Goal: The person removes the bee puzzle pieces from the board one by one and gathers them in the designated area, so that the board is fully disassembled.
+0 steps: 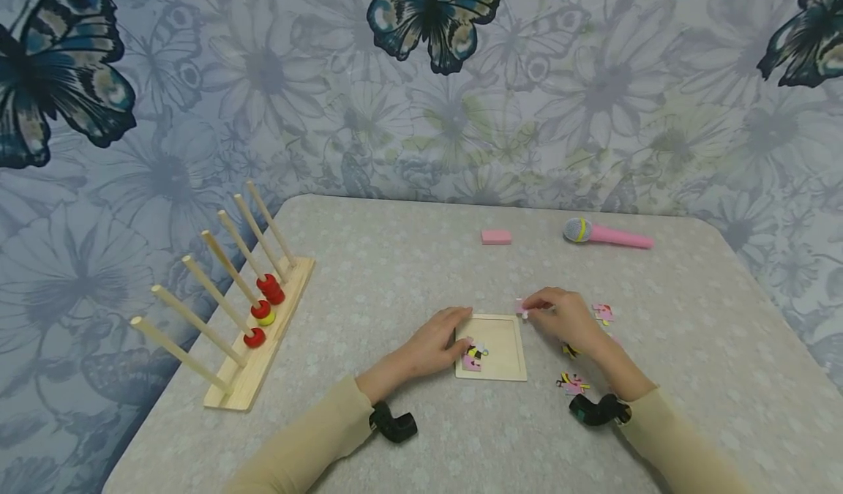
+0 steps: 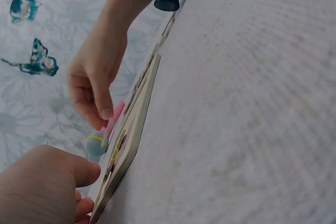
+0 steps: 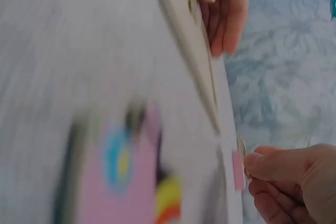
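Note:
My right hand [image 1: 566, 322] pinches a small pink jigsaw piece [image 1: 521, 309] just past the far right corner of a square wooden puzzle tray [image 1: 503, 347]. Thumb and index finger hold the piece by its edge [image 3: 241, 145] in the right wrist view. Along the tray's left side rests my left hand [image 1: 431, 344], fingers extended by the edge and thumb over the rim. Pink, yellow and black pieces [image 1: 472, 362] lie inside the tray at its left, partly covered by that thumb. Loose pieces [image 1: 573, 383] and another pink piece [image 1: 602, 312] lie to the right.
At the left stands a wooden peg rack [image 1: 279, 318] with upright rods and several red and yellow rings [image 1: 261, 309]. Toward the table's back lie a pink block [image 1: 496, 237] and a pink toy microphone [image 1: 609, 235]. A patterned wall [image 1: 421, 135] rises behind the table.

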A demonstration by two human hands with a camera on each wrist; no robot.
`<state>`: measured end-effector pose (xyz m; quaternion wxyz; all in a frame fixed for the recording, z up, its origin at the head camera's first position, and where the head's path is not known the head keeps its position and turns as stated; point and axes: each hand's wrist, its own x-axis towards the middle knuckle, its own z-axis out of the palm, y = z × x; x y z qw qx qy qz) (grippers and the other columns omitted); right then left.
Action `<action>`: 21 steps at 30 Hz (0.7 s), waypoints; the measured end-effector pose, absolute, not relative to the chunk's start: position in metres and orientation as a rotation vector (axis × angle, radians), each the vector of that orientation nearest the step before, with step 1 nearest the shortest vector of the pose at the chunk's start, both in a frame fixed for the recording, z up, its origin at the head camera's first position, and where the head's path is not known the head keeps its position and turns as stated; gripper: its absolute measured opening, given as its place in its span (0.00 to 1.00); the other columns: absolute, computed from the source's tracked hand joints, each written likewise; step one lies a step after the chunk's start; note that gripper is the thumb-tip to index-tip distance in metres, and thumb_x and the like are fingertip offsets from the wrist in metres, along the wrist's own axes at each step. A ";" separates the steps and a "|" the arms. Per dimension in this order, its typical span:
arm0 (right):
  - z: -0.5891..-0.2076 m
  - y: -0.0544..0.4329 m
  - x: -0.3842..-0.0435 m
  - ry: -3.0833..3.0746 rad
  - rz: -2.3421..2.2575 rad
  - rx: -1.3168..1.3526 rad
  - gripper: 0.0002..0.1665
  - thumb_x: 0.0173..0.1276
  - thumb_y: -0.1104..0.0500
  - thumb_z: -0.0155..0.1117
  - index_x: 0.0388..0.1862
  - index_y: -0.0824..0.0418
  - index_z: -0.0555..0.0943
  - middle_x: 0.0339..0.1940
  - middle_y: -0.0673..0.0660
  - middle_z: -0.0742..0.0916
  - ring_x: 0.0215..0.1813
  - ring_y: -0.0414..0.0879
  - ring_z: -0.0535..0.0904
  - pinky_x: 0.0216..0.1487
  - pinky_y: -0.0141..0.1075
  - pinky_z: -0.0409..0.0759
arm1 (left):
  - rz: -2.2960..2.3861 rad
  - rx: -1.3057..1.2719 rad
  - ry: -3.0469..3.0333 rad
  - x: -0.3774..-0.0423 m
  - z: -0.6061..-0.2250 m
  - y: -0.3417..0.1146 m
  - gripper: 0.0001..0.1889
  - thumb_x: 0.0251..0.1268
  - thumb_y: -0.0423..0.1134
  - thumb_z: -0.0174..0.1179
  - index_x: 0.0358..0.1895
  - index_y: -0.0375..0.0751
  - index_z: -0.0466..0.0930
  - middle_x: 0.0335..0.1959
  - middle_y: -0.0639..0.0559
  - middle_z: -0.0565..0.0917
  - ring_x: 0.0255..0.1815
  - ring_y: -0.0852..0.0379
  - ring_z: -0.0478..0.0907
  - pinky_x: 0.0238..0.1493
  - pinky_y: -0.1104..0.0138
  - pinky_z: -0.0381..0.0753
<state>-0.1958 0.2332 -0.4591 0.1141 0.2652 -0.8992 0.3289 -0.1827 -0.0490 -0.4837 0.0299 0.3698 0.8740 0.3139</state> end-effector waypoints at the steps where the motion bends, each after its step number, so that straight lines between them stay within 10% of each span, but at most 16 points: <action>1: -0.461 0.238 -0.197 -2.643 0.950 0.773 0.08 0.57 0.69 0.69 0.36 0.61 0.85 0.34 0.51 0.86 0.35 0.45 0.81 0.34 0.38 0.81 | 0.970 1.136 2.693 -0.183 -0.483 -0.049 0.29 0.70 0.42 0.52 0.70 0.32 0.58 0.65 0.41 0.67 0.68 0.49 0.61 0.67 0.60 0.59; 21: -0.447 0.212 -0.180 -2.686 0.936 0.901 0.10 0.60 0.67 0.68 0.42 0.67 0.84 0.38 0.56 0.86 0.39 0.50 0.82 0.39 0.44 0.81 | 0.938 1.082 2.633 -0.187 -0.482 -0.051 0.44 0.59 0.59 0.60 0.72 0.38 0.56 0.69 0.45 0.63 0.69 0.51 0.58 0.67 0.59 0.60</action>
